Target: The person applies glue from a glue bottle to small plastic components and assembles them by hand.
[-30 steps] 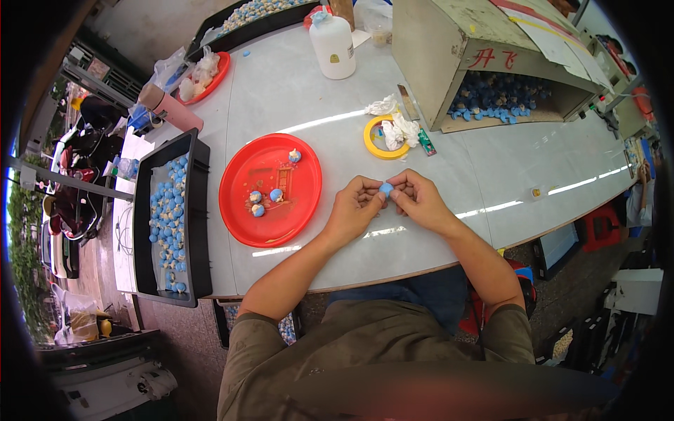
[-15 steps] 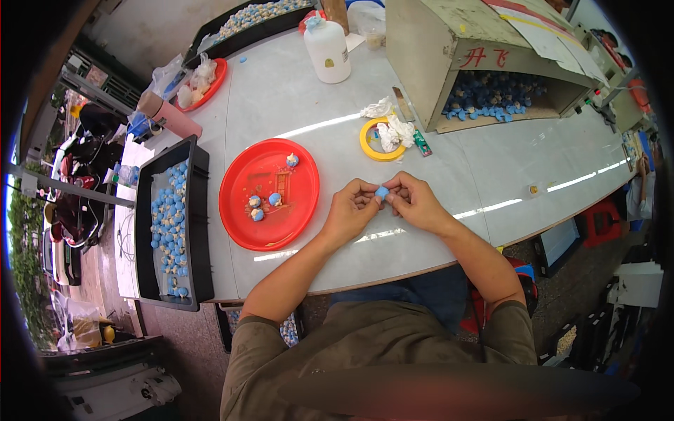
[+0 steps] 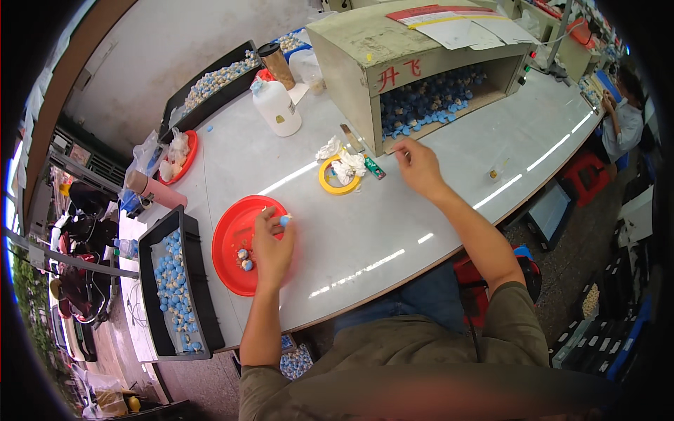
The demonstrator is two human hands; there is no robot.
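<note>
Head view: holding a small blue-and-white ball pinched at the fingertips of the left hand, over the right-hand side of a red plate. Cannot tell whether resting it on the plate or keeping it just above. Has the hands well apart, with the right hand off to the right over the grey table, fingers loosely bent and slightly parted, near the front lower corner of a beige box and just beside a small green packet.

Measured from the left hand, sits right at the tips of thumb and fingers; from the right hand, lies well off to the left and closer to the body. Between the two hands and a little farther up the table, can see a roll of yellow tape with crumpled white tissue against it. On the plate, left of the left hand, can see two more balls, touching or nearly so. Farther left, can make out a black tray of many blue-and-white balls; inside the box, a heap of blue pieces.
</note>
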